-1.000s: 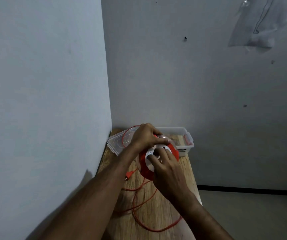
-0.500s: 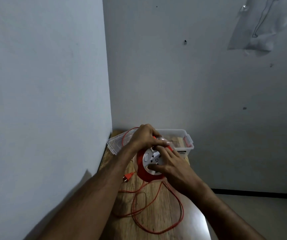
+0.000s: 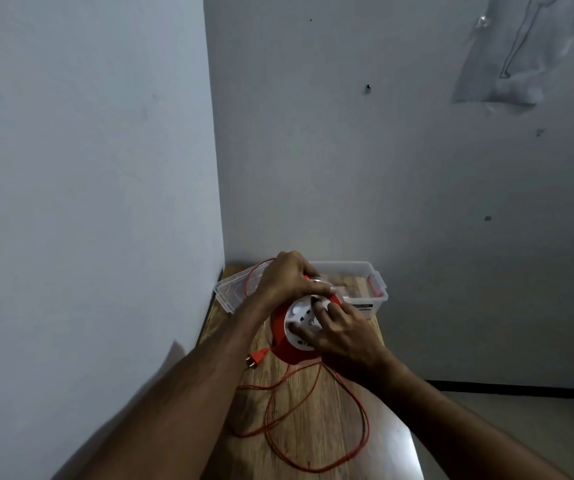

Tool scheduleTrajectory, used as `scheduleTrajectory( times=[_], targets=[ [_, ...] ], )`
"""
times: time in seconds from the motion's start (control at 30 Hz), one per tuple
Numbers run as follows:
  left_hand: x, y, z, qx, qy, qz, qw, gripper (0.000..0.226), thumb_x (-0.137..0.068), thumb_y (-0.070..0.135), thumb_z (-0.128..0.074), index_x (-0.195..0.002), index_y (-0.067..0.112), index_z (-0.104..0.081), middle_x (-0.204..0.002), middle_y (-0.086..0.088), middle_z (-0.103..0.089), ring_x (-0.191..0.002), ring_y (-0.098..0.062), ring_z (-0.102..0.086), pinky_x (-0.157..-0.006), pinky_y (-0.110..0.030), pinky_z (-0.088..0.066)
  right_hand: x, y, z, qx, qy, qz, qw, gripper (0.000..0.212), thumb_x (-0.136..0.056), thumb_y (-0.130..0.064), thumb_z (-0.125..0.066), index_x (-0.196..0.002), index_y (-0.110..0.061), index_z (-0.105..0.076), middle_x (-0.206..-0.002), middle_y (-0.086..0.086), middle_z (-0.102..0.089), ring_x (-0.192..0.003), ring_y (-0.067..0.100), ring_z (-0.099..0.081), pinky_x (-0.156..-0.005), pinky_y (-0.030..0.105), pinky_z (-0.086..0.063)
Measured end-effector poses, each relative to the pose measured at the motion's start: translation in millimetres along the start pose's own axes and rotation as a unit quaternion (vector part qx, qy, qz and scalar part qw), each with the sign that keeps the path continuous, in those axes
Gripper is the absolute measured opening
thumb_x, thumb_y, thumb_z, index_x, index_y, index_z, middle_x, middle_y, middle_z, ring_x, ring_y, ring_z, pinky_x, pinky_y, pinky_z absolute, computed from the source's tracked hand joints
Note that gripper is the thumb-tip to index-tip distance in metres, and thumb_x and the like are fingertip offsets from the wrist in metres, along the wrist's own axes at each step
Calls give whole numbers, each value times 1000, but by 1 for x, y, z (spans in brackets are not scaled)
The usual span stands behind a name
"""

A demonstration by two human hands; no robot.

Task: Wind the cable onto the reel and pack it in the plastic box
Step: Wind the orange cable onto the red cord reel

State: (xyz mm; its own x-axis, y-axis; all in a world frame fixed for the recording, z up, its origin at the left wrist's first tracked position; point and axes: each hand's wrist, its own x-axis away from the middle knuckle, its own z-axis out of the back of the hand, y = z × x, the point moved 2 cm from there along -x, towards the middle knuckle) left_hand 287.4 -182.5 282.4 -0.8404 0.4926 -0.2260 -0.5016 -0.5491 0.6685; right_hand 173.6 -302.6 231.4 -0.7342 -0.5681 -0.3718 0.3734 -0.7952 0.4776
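Both hands are on the reel (image 3: 287, 336), a red disc with a white face that stands tilted on its edge on the wooden table (image 3: 316, 420), right in the corner where the two pale walls meet. The left hand (image 3: 287, 275) comes over the top of the reel, fingers curled down and clamped on its upper rim, thumb side toward the camera. The right hand (image 3: 344, 332) lies flat against the white face, fingers spread and pressed onto it, fingertips (image 3: 317, 308) reaching up near the left hand's; it grips nothing so much as presses on the face. The white face shows dark sockets and a small round mark in its middle, part covered by the right fingers. Below the reel the cable (image 3: 363, 431), thin and orange-red, spills loose across the tabletop in several wide loops, one big loop running out toward the table's right edge and back round near the front. Its plug (image 3: 256, 359), the same red, lies on the wood just left of the reel, beside the left wrist. Another strand of cable arcs up behind the left hand and over the box. The box (image 3: 377, 289), clear plastic, sits open at the far end of the table, just behind the reel and against the back wall, with a red latch on its right end. A clear lid (image 3: 231, 294) leans at the box's left side, close to the left wall. A clear plastic sheet (image 3: 507, 64) hangs high on the back wall.
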Motion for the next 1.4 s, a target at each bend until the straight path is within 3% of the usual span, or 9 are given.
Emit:
scheduleTrajectory(
  times=[0.23, 0.4, 0.67, 0.8, 0.87, 0.93, 1.03, 1.13, 1.4],
  targets=[
    [-5, 0, -3, 7, 59, 12, 998, 55, -67, 58, -85, -101, 15, -81, -100, -3, -79, -81, -7, -71, -78, -34, -62, -3, -2, 6, -100, 28, -175, 979, 71, -69, -47, -83, -134, -26, -62, -88, 14, -72, -64, 23, -69, -53, 29, -51],
    [1, 5, -6, 23, 94, 19, 995, 51, -71, 57, -83, -99, 15, -81, -95, -1, -80, -75, -6, -69, -75, -34, -62, -5, -16, 2, -223, 74, -385, 892, 61, -70, -40, -85, -127, -30, -69, -78, 1, -76, -57, 12, -66, -55, 20, -48],
    [12, 9, -20, -8, 141, 9, 990, 51, -73, 61, -80, -100, 17, -82, -93, 2, -78, -78, -9, -67, -70, -32, -59, -11, -41, -5, -443, 163, -645, 601, 59, -72, -32, -88, -127, -28, -68, -105, -2, -76, -74, -4, -58, -60, 12, -43],
    [13, 8, -22, -10, 149, 19, 989, 51, -74, 57, -81, -101, 14, -81, -93, 0, -78, -79, -12, -69, -70, -31, -59, -15, -45, -21, -573, 186, -713, 359, 58, -72, -22, -88, -126, -24, -68, -130, 4, -67, -110, 23, -64, -84, 41, -60],
    [12, 5, -21, -7, 137, 30, 990, 50, -74, 57, -81, -100, 15, -81, -93, 1, -79, -79, -11, -70, -71, -33, -60, -17, -44, -21, -610, 177, -706, 313, 57, -73, -19, -86, -127, -24, -68, -132, 6, -65, -113, 28, -64, -88, 49, -60],
    [9, -1, -17, 21, 130, 45, 990, 51, -71, 58, -82, -98, 15, -82, -93, 1, -79, -76, -8, -71, -70, -35, -62, -13, -41, -13, -580, 164, -675, 426, 57, -78, -22, -84, -132, -24, -65, -130, 4, -66, -109, 22, -66, -83, 34, -61],
    [4, -8, -9, 58, 133, 62, 987, 52, -68, 59, -84, -96, 15, -82, -93, -2, -80, -73, -5, -71, -70, -34, -62, -1, -34, 11, -388, 184, -551, 716, 51, -83, -22, -81, -132, -18, -65, -101, 0, -77, -79, 6, -69, -60, 3, -46],
    [0, -8, -7, 61, 109, 52, 991, 53, -71, 56, -84, -102, 13, -81, -99, -3, -80, -76, -5, -71, -74, -32, -63, 5, -25, 11, -200, 158, -320, 913, 41, -83, -15, -72, -124, -14, -69, -101, 8, -74, -82, 19, -71, -66, 22, -54],
    [-4, -3, -10, 62, 67, 44, 995, 53, -68, 53, -87, -103, 13, -80, -102, -3, -79, -81, -5, -70, -77, -26, -60, 4, -9, 6, -137, -6, -220, 966, 92, -58, -38, -90, -140, -25, -51, -138, 16, -49, -121, 34, -55, -90, 52, -53]
  ],
)
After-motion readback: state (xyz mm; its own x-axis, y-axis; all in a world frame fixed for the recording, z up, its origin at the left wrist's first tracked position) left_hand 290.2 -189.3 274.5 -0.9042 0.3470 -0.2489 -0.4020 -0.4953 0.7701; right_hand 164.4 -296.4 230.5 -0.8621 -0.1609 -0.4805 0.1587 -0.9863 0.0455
